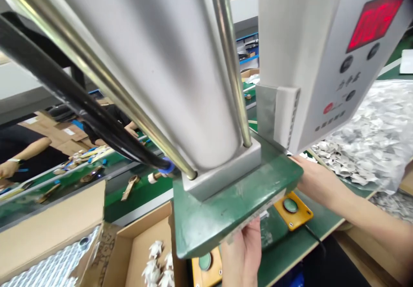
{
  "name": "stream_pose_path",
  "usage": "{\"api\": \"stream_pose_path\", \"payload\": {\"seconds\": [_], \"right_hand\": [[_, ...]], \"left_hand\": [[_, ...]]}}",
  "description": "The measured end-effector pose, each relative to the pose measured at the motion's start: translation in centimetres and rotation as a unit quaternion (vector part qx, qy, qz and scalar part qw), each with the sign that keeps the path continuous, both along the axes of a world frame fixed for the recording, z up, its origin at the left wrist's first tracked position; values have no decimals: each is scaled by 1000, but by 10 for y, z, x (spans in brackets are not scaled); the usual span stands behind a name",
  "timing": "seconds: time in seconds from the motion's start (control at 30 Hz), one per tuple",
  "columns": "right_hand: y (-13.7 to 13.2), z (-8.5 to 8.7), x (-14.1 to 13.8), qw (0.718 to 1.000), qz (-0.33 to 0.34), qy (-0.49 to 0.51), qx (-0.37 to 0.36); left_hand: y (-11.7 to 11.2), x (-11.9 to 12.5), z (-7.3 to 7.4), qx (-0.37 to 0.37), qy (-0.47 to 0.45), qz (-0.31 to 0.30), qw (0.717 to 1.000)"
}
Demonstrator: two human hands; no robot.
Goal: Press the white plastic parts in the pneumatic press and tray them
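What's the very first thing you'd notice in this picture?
A big silver cylinder fills the middle, standing on a green plate. At upper right, a control box glows with a red display. Below the plate, the left hand reaches up underneath it and the right hand reaches behind it from the right, with two yellow button boxes nearby.
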State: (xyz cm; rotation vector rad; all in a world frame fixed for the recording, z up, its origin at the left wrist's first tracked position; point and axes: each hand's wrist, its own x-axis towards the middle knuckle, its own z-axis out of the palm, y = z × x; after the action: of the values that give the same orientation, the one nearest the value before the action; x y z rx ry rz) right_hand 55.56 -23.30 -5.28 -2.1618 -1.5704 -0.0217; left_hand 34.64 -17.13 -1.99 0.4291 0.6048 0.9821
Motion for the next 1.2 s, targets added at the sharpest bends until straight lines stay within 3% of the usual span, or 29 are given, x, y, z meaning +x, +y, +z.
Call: {"api": "stream_pose_path", "payload": {"seconds": [0.1,0.2,0.4,0.53,0.67,0.9,1.1,1.2], "right_hand": [[-22,27,-29,993,64,57,78],[-17,36,-54,982,148,87,79],[24,28,-91,975,208,69,32],[29,28,-100,969,223,105,-2],[27,19,-96,961,230,154,16],[29,5,-89,957,258,129,22],[27,11,-92,951,209,226,16],[27,17,-93,936,221,274,-7]], "left_hand": [[-3,5,6,-2,5,-29,1000],[-6,1,7,-2,47,-28,999],[-7,-46,3,-2,113,48,992],[-9,-72,-7,-15,138,65,988],[-12,-79,-18,-14,189,87,978],[-11,-79,-29,8,234,82,969],[-15,-91,-35,95,374,104,917],[-16,-105,-36,156,456,111,869]]}}
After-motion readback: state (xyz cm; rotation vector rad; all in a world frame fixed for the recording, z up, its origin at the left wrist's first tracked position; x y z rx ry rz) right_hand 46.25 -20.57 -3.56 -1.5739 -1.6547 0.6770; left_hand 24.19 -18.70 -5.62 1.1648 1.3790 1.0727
